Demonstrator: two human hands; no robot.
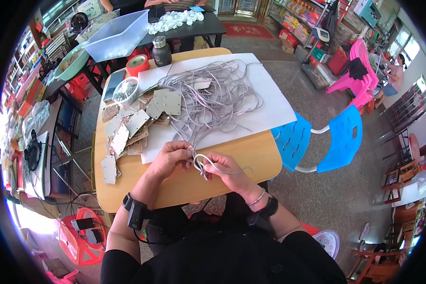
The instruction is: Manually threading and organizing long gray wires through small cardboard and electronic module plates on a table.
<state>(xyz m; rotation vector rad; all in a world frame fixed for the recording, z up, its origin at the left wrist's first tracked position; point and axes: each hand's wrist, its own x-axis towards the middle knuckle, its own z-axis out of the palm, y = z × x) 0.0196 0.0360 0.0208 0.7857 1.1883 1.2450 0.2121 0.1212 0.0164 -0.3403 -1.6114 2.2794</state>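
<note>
My left hand (170, 158) and my right hand (226, 169) meet over the near edge of the wooden table. Between them is a looped grey cord (197, 163), pinched in the fingers of both. One loose end trails past my right hand. Beyond my hands a large tangle of thin grey cords (213, 97) lies on a white sheet (262, 102). Left of it is a pile of flat tan plates with small holes (136, 122). One similar plate (202, 83) rests within the tangle. Whether the cord is knotted is hidden by my fingers.
At the table's far left are a phone (114, 85), a clear tub of small parts (126, 91), a roll of red tape (137, 64) and a dark flask (161, 51). A blue chair (338, 139) stands at the right. Another person sits at the black table (213, 26) beyond.
</note>
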